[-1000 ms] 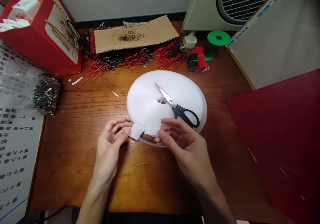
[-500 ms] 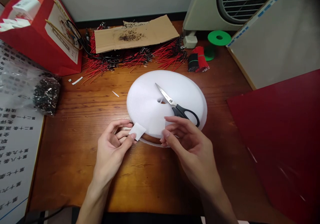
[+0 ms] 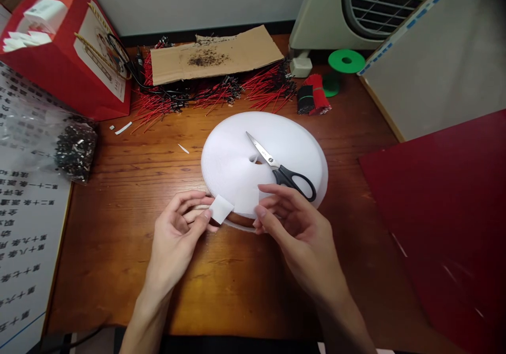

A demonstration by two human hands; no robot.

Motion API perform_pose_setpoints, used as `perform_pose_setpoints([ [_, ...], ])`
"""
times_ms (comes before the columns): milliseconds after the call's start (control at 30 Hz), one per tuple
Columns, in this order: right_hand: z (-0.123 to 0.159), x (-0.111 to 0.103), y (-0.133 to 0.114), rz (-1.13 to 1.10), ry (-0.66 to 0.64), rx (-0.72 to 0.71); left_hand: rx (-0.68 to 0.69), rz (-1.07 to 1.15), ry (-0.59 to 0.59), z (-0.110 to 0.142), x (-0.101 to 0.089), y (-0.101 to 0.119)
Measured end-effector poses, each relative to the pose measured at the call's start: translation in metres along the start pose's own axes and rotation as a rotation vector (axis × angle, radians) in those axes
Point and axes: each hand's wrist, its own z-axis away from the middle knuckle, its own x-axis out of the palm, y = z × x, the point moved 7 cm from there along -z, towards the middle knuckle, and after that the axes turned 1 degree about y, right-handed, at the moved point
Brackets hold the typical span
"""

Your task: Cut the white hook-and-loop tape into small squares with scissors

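A small square piece of white tape (image 3: pixel 222 209) is pinched between the thumb and fingers of my left hand (image 3: pixel 185 219). Opposite it, my right hand (image 3: pixel 296 217) pinches a second white piece (image 3: pixel 246 202), which barely stands out against the white behind it. Both hands are over the near edge of a wide, flat coil of white tape (image 3: pixel 229 148) lying on the table. Scissors (image 3: pixel 290 177) with black handles rest on top of the coil, blades closed and pointing to the far left. The right hand's fingers are close to the handles.
Behind the coil, cardboard (image 3: pixel 245 53) lies over red and black wires (image 3: pixel 158 104). A red paper bag (image 3: pixel 67 75) and a clear bag of small metal parts (image 3: pixel 77 148) stand left. Wire bundles (image 3: pixel 314 95), a green spool (image 3: pixel 347 61) and a heater (image 3: pixel 320 22) are back right.
The white piece in my left hand has shifted slightly right and turned a little. My right hand has hardly moved, and the scissors and coil lie as before.
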Motion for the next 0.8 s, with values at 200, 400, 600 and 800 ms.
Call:
perform_pose_setpoints([
  [200,-0.001,0.001,0.001,-0.010,0.000,0.009,0.008,-0.019,-0.008,-0.001,0.001,-0.003],
  [400,-0.002,0.000,0.005,-0.035,-0.006,0.009,0.091,-0.059,0.185,-0.004,-0.028,0.005],
  [600,-0.001,-0.001,-0.001,-0.024,-0.036,-0.015,0.195,-0.301,0.357,-0.024,-0.085,0.008],
  [800,0.004,0.000,-0.006,0.111,-0.097,-0.028,0.309,-0.666,0.372,-0.041,-0.093,0.025],
])
